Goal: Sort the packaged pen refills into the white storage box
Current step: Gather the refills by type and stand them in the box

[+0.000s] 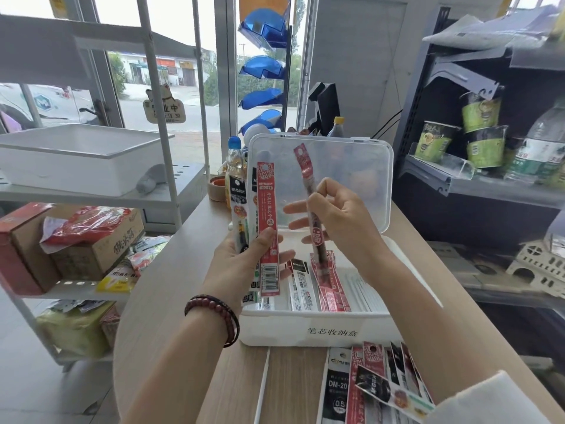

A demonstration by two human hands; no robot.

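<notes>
The white storage box [305, 330] stands on the wooden table with its clear lid [351, 166] raised at the back. Inside lie a black-topped refill pack [301, 283] and red packs [333, 289]. My left hand [241, 258] grips a fan of upright refill packs [267, 221], a red one in front and black-and-white ones behind, above the box's left side. My right hand [336, 218] pinches a single red refill pack [312, 209], held nearly upright over the middle of the box. More loose packs [376, 381] lie on the table in front of the box.
A white rack at left carries a white tray [79, 157], cardboard boxes [70, 246] and snack bags. Drink bottles [235, 169] stand behind the box. A dark shelf at right holds noodle cups [483, 130] and a water bottle [538, 148]. A white stick [263, 384] lies on the table.
</notes>
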